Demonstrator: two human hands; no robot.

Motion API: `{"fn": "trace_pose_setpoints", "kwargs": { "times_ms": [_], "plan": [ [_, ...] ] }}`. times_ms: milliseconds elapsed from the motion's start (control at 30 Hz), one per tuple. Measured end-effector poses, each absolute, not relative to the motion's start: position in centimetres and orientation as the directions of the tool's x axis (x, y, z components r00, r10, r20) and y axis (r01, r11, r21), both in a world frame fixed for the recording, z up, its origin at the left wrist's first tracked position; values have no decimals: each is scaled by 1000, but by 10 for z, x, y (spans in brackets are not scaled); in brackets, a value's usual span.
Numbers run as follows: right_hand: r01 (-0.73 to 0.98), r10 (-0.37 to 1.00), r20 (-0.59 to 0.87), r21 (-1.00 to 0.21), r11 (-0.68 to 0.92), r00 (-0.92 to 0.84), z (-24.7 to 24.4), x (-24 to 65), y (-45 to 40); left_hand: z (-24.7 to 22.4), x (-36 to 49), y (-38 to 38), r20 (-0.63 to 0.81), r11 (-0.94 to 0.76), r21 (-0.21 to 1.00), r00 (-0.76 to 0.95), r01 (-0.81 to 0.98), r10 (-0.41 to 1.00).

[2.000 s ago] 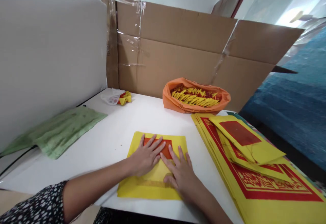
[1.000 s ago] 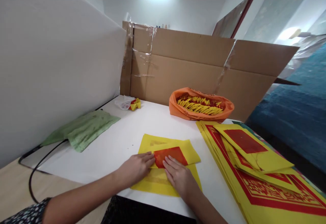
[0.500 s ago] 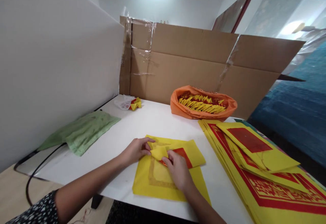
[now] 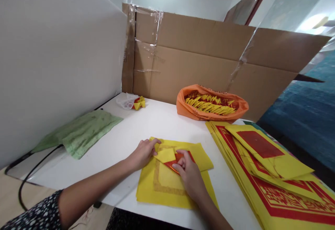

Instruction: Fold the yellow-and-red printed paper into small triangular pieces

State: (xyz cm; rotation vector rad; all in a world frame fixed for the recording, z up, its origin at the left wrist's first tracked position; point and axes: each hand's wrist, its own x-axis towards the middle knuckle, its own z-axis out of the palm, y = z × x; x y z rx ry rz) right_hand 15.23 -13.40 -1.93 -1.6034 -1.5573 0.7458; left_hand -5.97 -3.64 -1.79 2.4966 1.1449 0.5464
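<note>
A yellow joss paper with a red patch lies partly folded in front of me, its left end turned over into a pointed flap. My left hand pinches the left end of this paper between thumb and fingers. Over the red patch is my right hand, thumb and index finger apart beside the flap, touching the paper. Beneath both lies a larger yellow sheet with a faint square frame showing on it. Some of my right fingers are hidden behind the hand.
Stacked yellow and red papers cover the right side of the white table. An orange bag of folded yellow pieces stands at the back. Left are a green cloth, a clear plastic bag with folded paper, and a black cable. Cardboard stands behind.
The right fingers have let go of the folded flap and spread apart over the red patch. The flap lies flatter, and my left hand stays at the left end. The view has tilted slightly.
</note>
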Motion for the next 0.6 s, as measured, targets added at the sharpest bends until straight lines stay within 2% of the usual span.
{"fn": "trace_pose_setpoints", "kwargs": {
  "times_ms": [133,233,367,600],
  "plan": [
    [649,981,154,-760,40,120,-20,149,-131,-6,-55,-39,152,-668,376,668,642,728],
    [766,975,201,-640,55,99,-22,145,-129,0,-51,-41,137,-673,338,673,658,727],
    [874,966,256,-477,94,36,-27,142,-128,-4,-47,-44,152,-672,222,656,706,739],
    [958,973,230,-273,89,-25,-25,140,-127,-3,-43,-51,195,-673,50,653,738,731]
  ]
}}
